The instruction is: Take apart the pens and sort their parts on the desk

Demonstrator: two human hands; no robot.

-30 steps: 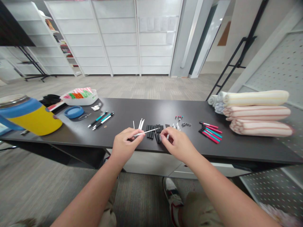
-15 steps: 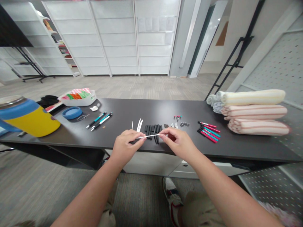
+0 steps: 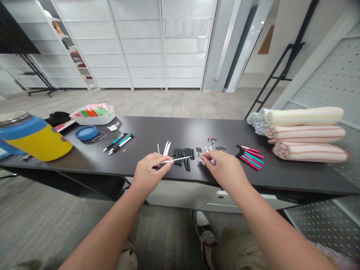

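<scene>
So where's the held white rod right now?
Head view, near the centre: the white rod is in the left hand, its tip over the black tubes.

We see bright, even light, a pale sheen on the worktop, and stretched, softly blurred edges.

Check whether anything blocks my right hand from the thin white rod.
Nothing visible stands between your right hand and the thin white rod in your left hand; the black cylinders lie on the dark tabletop below.
</scene>
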